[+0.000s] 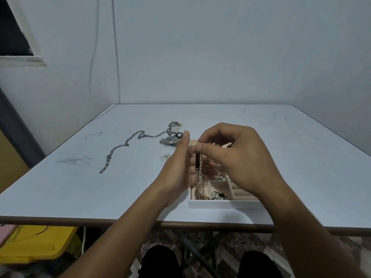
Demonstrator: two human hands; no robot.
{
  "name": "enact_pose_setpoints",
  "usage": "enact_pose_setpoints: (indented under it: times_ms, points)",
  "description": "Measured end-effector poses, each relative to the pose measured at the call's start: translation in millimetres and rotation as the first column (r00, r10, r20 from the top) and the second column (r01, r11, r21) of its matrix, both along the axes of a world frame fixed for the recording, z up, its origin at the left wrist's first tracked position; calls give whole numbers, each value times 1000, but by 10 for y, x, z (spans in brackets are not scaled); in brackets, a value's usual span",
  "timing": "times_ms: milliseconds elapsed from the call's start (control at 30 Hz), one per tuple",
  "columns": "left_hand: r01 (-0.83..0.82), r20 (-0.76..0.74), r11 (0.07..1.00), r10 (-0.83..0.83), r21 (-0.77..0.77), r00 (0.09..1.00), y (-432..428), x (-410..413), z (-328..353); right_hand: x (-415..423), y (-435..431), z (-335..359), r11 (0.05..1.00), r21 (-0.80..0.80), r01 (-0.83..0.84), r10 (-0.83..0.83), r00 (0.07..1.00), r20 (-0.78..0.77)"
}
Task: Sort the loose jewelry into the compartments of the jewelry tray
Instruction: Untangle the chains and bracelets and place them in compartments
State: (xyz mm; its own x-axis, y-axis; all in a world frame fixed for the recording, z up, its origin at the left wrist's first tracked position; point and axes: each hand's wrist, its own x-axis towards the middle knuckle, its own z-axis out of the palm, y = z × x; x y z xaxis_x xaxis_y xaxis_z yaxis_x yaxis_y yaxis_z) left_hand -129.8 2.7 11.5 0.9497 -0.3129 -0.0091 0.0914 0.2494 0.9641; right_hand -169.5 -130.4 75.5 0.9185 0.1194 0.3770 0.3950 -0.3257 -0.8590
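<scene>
Above the dark-clad knees (160, 261), the right hand (241, 157) pinches a silver link bracelet with dark bar (198, 163) over the front-left compartment of the partly filled white-rimmed beige jewelry tray (220, 204), left hand (176, 173) flat beside it; a long silver chain (120, 149) and silver wristwatch (170, 140) await sorting on the white worktop (80, 187).

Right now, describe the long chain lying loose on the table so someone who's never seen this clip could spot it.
On the white table, look left of the jewelry tray. The long chain snakes from near the watch toward the table's near-left. It is silver, lies stretched out, and is far longer than the bracelet pinched by the right hand.
</scene>
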Motion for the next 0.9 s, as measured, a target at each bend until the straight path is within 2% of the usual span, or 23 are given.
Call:
enact_pose_setpoints:
  times_ms: [167,267,433,600,700,900]
  points:
    - [-35,31,999,34,23,999,-16,-31,19,54,30,-86,999,-43,33,-35,998,-58]
    - [-67,81,995,61,77,995,-12,-33,7,72,20,-112,1000,-1,23,-23,995,-99]
    - [-158,280,940,72,302,957,-11,-60,-18,126,0,-221,996,-65,66,-67,997,-26]
    - [-269,431,895,99,355,897,-2,-152,-94,98,-25,-306,998,-35,56,-56,998,-8]
    - [-298,439,894,131,335,889,-10,-188,-108,81,4,-387,998,15,55,-54,998,-31]
    - [-237,362,927,123,292,924,-26,-204,-102,46,91,-445,994,88,62,-61,998,-12]
